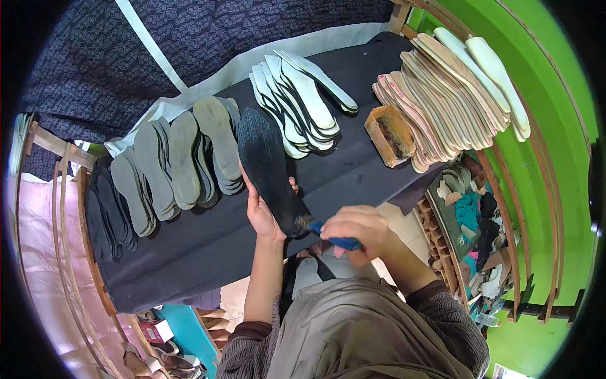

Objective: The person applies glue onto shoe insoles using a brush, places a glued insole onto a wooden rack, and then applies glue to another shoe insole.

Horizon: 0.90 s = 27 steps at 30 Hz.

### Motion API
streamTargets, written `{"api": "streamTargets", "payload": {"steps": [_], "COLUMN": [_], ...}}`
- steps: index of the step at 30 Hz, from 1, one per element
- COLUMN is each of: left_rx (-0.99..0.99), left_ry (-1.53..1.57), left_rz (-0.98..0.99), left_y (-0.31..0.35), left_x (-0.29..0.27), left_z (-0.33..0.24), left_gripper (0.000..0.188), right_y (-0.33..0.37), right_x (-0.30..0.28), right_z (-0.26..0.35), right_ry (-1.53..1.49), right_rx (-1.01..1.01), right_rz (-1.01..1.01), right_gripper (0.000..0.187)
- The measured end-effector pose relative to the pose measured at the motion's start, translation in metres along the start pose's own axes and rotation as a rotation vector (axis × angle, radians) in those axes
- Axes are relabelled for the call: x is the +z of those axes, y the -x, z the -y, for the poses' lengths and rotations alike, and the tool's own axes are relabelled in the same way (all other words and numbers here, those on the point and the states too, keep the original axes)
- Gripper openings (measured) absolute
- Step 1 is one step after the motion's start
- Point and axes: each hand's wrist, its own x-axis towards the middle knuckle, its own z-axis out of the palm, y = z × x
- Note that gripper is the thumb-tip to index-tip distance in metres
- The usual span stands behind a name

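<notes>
Left hand (264,218) is cradling a dark sole (262,155) from underneath, over the near side of the black-covered table (189,259). Right hand (360,228) has a blue-handled brush (344,242) clutched, bristles kinda blurry at the sole's near end.

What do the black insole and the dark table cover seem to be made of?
The black insole looks fabric-faced and matt at its far end, from a clothlike texture; its core is unclear. The dark table cover is probably dull cloth: it shows soft creases.
</notes>
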Motion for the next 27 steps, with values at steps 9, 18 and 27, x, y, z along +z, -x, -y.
{"api": "streamTargets", "payload": {"steps": [9, 18, 27], "left_rx": [-0.016, -0.053, 0.002], "left_ry": [0.017, 0.07, 0.026], "left_rz": [-0.034, -0.038, 0.067], "left_y": [-0.001, 0.0, 0.0], "left_x": [-0.004, -0.012, -0.009], "left_z": [-0.002, -0.003, -0.002], "left_gripper": [0.043, 0.042, 0.042], "right_y": [-0.006, 0.0, -0.004], "right_x": [0.003, 0.019, -0.003], "right_z": [-0.003, 0.007, 0.005], "right_ry": [0.093, -0.027, 0.073], "right_rx": [-0.019, -0.05, 0.028], "right_rz": [-0.13, -0.015, -0.081], "right_gripper": [0.026, 0.026, 0.036]}}
